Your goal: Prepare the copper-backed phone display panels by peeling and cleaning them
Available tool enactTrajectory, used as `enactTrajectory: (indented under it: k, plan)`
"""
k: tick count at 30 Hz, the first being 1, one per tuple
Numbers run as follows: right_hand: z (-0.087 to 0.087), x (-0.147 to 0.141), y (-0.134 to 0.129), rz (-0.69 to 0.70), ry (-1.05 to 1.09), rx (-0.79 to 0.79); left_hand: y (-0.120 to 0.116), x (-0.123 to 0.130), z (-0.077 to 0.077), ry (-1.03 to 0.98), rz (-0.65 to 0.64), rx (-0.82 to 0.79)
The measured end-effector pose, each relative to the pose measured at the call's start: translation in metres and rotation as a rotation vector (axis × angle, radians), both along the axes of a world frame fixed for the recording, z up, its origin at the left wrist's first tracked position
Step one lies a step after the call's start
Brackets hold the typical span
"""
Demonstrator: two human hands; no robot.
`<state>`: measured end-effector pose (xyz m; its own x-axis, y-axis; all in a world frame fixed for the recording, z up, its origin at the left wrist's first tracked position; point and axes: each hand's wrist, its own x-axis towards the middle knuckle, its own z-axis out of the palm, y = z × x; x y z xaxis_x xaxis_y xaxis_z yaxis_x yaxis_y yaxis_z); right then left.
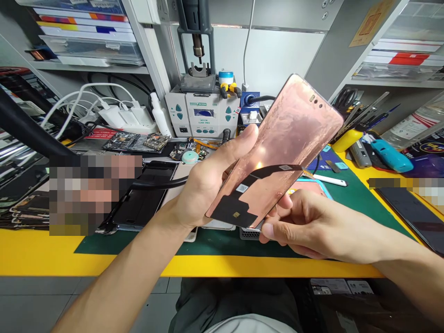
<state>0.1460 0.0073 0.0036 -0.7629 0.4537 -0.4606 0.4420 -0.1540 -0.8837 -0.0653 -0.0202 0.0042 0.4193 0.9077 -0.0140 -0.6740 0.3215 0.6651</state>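
A phone screen (291,125) with a coppery back is held up tilted over the bench. Its black flex cable (258,175) curves across the back, and the cable's free end stands off the right edge. My left hand (217,178) is closed around the screen's left edge, thumb on the coppery side. At the lower right corner, my right hand (308,222) pinches the screen's edge between thumb and fingers. What lies under the screen is mostly hidden.
A green mat (367,203) covers the yellow-edged bench (222,267). Behind stands a soldering station (204,113). Circuit boards (138,141) and a black phone part (145,199) lie left; a white-handled tool (329,179), a teal tool (391,155) and a dark phone (412,217) lie right.
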Motion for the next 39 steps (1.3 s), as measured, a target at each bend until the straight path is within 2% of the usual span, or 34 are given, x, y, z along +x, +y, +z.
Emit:
enactTrajectory:
  k: [5, 13, 17, 22, 28, 34, 39]
  plan:
    - [-0.001, 0.001, -0.001, -0.016, 0.017, 0.030, 0.001, 0.000, 0.000, 0.050, -0.079, 0.078]
    - [-0.003, 0.003, 0.000, 0.002, 0.031, 0.053, 0.002, 0.003, 0.003, 0.155, -0.058, 0.102]
    - [-0.003, 0.004, -0.001, 0.007, 0.009, 0.069, 0.002, 0.003, 0.003, 0.147, -0.094, 0.121]
    - [0.001, 0.002, -0.003, 0.020, -0.017, 0.094, 0.001, 0.006, 0.006, 0.077, -0.079, 0.086]
    - [0.003, -0.001, -0.007, 0.042, -0.052, 0.242, 0.004, 0.006, 0.006, 0.078, -0.072, 0.061]
    - [0.006, -0.002, -0.010, 0.016, -0.048, 0.292, 0.004, 0.006, 0.007, 0.069, -0.054, 0.009]
    - [0.005, -0.001, -0.011, -0.021, -0.072, 0.389, 0.003, 0.006, 0.006, 0.122, -0.071, 0.067]
